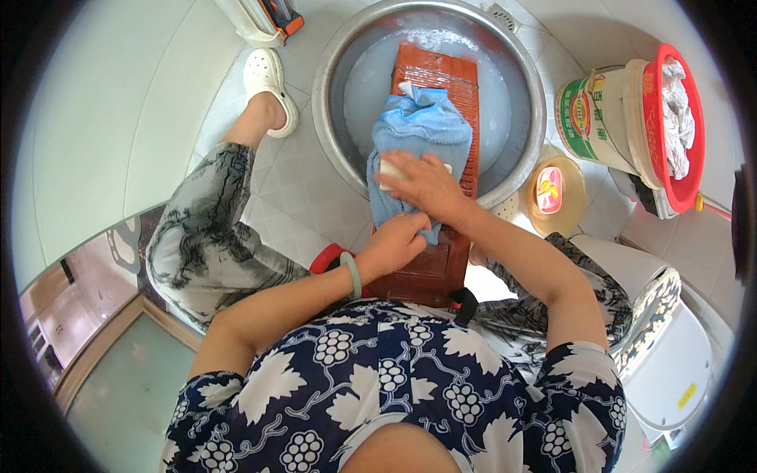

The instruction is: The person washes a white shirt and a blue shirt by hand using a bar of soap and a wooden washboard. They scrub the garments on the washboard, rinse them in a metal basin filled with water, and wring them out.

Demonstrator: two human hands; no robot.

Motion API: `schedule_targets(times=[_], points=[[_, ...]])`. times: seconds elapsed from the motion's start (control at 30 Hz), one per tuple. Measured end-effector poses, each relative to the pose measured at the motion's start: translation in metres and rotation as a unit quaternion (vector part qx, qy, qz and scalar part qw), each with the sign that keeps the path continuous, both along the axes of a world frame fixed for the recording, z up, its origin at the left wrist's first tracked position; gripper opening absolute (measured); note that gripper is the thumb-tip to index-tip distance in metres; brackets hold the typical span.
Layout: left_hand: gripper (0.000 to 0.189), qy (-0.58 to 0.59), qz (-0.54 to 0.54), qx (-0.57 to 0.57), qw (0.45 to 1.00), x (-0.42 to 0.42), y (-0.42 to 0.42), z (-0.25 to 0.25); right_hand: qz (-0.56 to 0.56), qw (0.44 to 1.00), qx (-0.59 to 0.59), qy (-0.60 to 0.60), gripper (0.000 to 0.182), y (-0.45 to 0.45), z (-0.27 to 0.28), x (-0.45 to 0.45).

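A light blue towel (423, 130) lies spread and rumpled over a reddish-brown washboard (434, 65) with a ridged face. My right hand (426, 183) presses a whitish bar of soap (390, 172) onto the towel, its palm covering most of the bar. Below it, my left hand (397, 239) pinches the near edge of the towel, with a pale green bangle (350, 275) on that wrist. The board's far end rests in a large metal basin (331, 136) of cloudy, sudsy water (366, 100), while its near end reaches my lap.
Right of the basin sit a tan bowl (576, 204) holding a pink soap dish (559, 204) and a white bucket (609, 112). A red tub (698, 148) with white cloth (677, 124) rests against the bucket's top. A toilet (674, 360) stands at right; a floor drain (502, 18) lies behind the basin.
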State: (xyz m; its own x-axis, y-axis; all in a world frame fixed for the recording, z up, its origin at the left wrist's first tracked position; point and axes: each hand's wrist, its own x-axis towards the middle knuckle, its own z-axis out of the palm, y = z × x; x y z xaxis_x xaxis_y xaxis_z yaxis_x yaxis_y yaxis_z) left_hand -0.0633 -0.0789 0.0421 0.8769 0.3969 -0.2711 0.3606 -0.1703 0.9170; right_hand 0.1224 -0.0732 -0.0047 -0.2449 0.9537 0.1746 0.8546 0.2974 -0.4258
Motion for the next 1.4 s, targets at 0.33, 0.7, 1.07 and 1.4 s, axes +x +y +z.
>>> schedule_targets(times=[0.33,0.7,1.07,1.4], points=[[0.019,-0.003,0.025,0.016,1.000,0.004,0.007,0.011,-0.274,0.960,-0.022,-0.047,0.036,0.060,-0.036,0.046],[0.023,0.001,-0.013,0.042,0.999,0.003,-0.001,0.014,-0.256,0.965,-0.052,-0.025,0.042,0.054,-0.028,0.060],[0.029,0.006,-0.070,0.356,0.932,-0.001,0.020,0.026,-0.323,0.930,-0.096,0.146,0.050,0.005,-0.011,0.088],[0.025,-0.130,0.177,-0.225,0.949,0.105,0.109,0.105,-0.479,0.611,0.006,0.631,0.054,-0.052,0.025,0.110]])
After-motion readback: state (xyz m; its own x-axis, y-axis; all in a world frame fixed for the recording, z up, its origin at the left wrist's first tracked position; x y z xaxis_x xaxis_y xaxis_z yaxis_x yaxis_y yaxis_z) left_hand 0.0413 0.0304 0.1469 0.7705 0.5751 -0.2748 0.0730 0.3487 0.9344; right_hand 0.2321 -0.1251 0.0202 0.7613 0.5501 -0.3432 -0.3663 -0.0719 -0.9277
